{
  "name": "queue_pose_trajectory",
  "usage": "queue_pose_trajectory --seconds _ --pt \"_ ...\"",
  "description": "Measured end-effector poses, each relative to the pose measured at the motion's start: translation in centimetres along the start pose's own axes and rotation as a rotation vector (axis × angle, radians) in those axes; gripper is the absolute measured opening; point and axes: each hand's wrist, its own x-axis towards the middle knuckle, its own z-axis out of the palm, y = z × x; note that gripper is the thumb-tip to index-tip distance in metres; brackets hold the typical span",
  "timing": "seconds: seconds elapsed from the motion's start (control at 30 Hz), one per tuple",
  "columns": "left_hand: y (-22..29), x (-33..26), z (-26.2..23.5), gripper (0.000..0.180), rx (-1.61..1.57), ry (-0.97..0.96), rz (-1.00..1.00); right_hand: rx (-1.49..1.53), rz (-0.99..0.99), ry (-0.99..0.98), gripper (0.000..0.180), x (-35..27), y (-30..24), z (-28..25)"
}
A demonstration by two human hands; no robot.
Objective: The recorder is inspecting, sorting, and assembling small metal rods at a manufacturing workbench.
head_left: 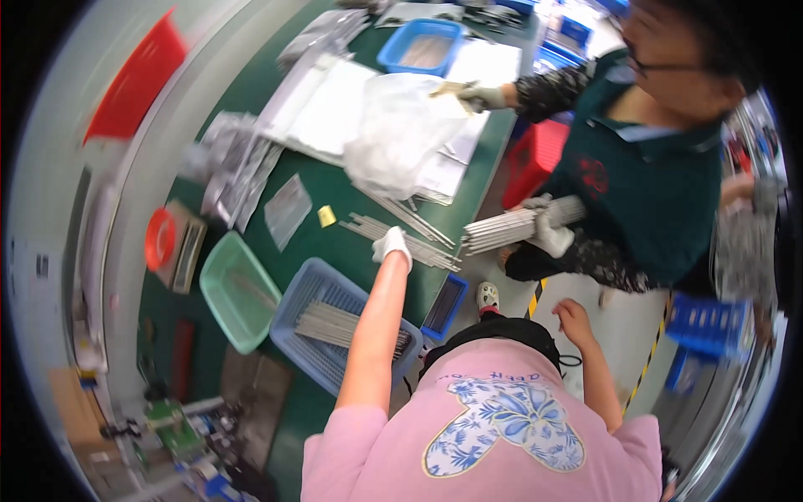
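The bare right hand (573,322) hangs off the worktop's (335,247) right edge, fingers loosely bent, seemingly empty. Beyond the blue basket (311,289), the loose metal rods (368,227) lie by that edge, their long axis slanting across toward it. The white-gloved left hand (391,244), much the nearer, touches them midway; whether its fingers close around any, I cannot tell. Farther right, past the edge, a co-worker's gloved hand (552,234) grasps a rod bundle (502,231).
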Motion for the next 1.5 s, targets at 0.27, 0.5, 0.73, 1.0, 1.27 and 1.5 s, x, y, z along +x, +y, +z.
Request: queue_pose_trajectory --seconds 0.27,0.5,0.73,1.0,1.27,1.5 --pt "3.3 -0.1 -2.7 0.041 0.105 0.255 0.269 -0.027 -0.056 -0.042 0.017 1.2 5.1 -3.3" --pt "7.2 7.1 -7.4 0.022 0.041 0.599 0.280 -0.136 0.195 0.094 0.016 -1.9 9.4 -8.1" --pt "8.9 5.4 -5.3 0.022 0.608 0.435 0.444 -0.181 0.288 0.110 0.017 -4.4 10.1 -8.6" --pt "6.8 7.7 -7.1 0.016 0.267 0.408 0.570 -0.221 0.023 -0.014 0.014 -1.6 4.3 -5.8" --pt "2.6 -13.4 -9.0 0.018 -0.353 -0.310 0.743 0.105 -0.563 -0.212 0.017 -0.5 -16.7 3.0" --pt "-0.9 -21.9 -10.4 0.050 -0.396 -0.481 0.946 0.720 -0.519 -0.377 0.021 2.3 -21.0 8.3"
